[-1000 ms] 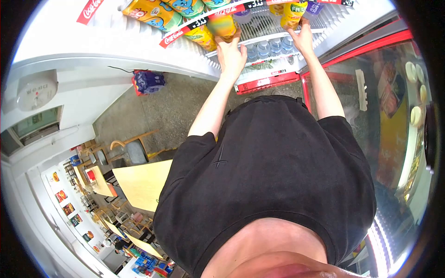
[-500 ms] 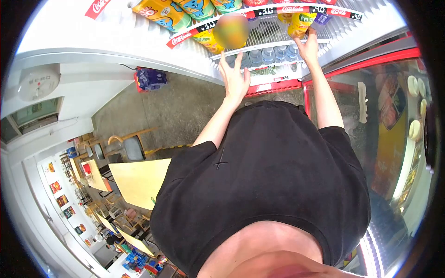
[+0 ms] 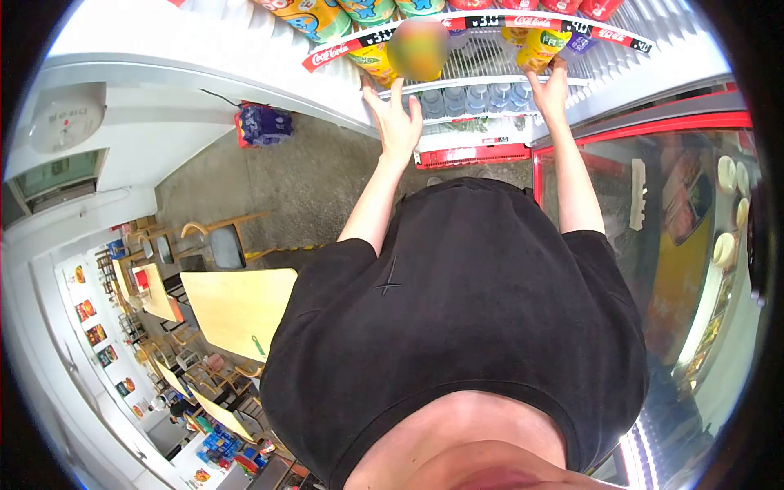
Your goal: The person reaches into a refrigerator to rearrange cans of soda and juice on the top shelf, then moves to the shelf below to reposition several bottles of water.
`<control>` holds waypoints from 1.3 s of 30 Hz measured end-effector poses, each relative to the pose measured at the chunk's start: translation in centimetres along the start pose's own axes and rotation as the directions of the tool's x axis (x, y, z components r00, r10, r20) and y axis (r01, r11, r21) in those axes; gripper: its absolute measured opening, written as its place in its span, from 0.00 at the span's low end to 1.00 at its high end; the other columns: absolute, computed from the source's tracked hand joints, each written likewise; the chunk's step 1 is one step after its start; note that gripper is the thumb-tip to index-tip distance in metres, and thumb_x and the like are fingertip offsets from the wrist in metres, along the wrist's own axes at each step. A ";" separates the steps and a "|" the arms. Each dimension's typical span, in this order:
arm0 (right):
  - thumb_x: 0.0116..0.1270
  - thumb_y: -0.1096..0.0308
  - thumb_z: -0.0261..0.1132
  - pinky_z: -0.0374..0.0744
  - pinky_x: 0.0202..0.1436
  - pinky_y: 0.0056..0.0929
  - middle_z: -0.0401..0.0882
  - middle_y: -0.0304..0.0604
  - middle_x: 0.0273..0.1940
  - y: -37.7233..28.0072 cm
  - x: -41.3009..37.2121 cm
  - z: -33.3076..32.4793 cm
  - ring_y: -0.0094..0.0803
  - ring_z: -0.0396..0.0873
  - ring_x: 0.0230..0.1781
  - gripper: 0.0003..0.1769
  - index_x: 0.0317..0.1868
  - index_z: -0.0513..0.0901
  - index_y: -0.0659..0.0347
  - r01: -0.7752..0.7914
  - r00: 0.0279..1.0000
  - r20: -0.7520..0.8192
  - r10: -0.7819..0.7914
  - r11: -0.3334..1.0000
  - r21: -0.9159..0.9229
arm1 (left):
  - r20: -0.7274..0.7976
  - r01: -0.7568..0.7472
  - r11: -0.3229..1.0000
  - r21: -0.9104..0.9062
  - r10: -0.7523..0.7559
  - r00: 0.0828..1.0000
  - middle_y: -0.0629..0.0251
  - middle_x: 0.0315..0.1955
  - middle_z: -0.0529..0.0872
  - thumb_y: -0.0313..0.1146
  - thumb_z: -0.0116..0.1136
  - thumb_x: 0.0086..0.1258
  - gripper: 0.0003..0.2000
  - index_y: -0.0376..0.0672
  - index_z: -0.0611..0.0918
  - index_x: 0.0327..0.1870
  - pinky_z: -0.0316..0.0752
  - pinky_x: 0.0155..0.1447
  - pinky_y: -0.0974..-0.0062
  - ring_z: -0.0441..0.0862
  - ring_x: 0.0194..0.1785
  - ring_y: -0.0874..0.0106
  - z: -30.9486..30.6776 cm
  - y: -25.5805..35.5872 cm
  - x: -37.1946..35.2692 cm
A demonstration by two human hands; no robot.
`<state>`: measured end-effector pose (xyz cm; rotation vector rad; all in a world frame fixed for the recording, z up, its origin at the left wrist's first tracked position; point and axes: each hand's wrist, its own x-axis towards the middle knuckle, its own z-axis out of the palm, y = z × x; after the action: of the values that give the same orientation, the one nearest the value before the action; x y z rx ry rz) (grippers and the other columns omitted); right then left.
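My right hand (image 3: pixel 552 94) reaches into the drinks fridge, its thumb and fingers around the lower end of a yellow drink bottle (image 3: pixel 539 52). A purple-labelled bottle (image 3: pixel 580 44) is just behind it. My left hand (image 3: pixel 395 124) is raised at the left side of the same shelf, fingers spread and holding nothing visible. Its fingertips are close to the shelf's front edge and a yellow bottle (image 3: pixel 371 62); whether they touch cannot be made out. Beside that bottle, a blurred patch hides a yellow-orange item (image 3: pixel 418 52).
Above is a shelf of orange and green bottles (image 3: pixel 365 10) with a red price strip (image 3: pixel 532 22). Clear water bottles (image 3: pixel 476 99) line the shelf below. The glass door (image 3: pixel 629 188) stands open at right. Wooden tables (image 3: pixel 237 306) and chairs (image 3: pixel 226 245) are at left.
My left hand has shifted left and slightly down along the shelf front, its fingers still spread. My right hand stays at the yellow bottle. The whole view has shifted slightly.
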<state>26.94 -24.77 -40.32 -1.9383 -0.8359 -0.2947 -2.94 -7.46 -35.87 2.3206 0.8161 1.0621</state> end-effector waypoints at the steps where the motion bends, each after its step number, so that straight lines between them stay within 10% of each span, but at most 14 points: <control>1: 0.60 0.59 0.81 0.77 0.61 0.48 0.78 0.57 0.55 0.0 0.0 0.0 0.55 0.79 0.57 0.39 0.65 0.72 0.67 0.005 1.000 0.003 -0.005 1.000 -0.001 | 0.007 0.025 1.000 0.005 -0.025 1.000 0.29 0.76 0.50 0.28 0.63 0.67 0.25 0.42 0.78 0.67 0.54 0.82 0.45 0.54 0.80 0.32 0.0 0.0 0.3; 39: 0.62 0.56 0.80 0.77 0.61 0.44 0.79 0.57 0.55 0.2 0.0 -0.2 0.51 0.81 0.56 0.38 0.64 0.73 0.69 0.012 1.000 0.013 -0.011 0.998 -0.057 | 0.026 0.073 0.968 0.242 -0.082 0.996 0.36 0.73 0.56 0.39 0.72 0.56 0.31 0.52 0.84 0.66 0.60 0.73 0.42 0.56 0.77 0.41 1.1 0.8 1.5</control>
<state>27.10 -24.96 -40.34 -1.9907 -0.8553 -0.3160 -1.01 -7.19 -35.29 2.4750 1.0646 0.9294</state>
